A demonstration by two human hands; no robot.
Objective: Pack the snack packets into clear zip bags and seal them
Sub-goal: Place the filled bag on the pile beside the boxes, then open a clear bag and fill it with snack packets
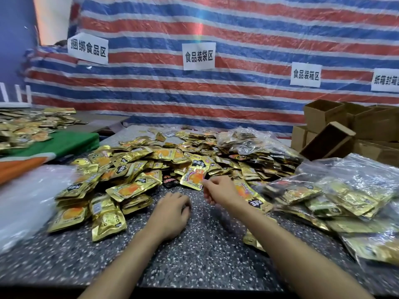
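I see the right hand (218, 190) pinching a gold packet (192, 176) at the near edge of the pile (140, 160). The left hand (172, 214) rests on the table (205, 255), fingers loosely curled, empty. Filled bags (345, 201) lie right.

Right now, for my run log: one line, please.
left hand: rests on table | right hand: pinches gold packet | stage: picking

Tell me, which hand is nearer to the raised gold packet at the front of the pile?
Right. The right hand seems to pinch the right edge of the packet; the left hand rests on the table, below and left of it, apart.
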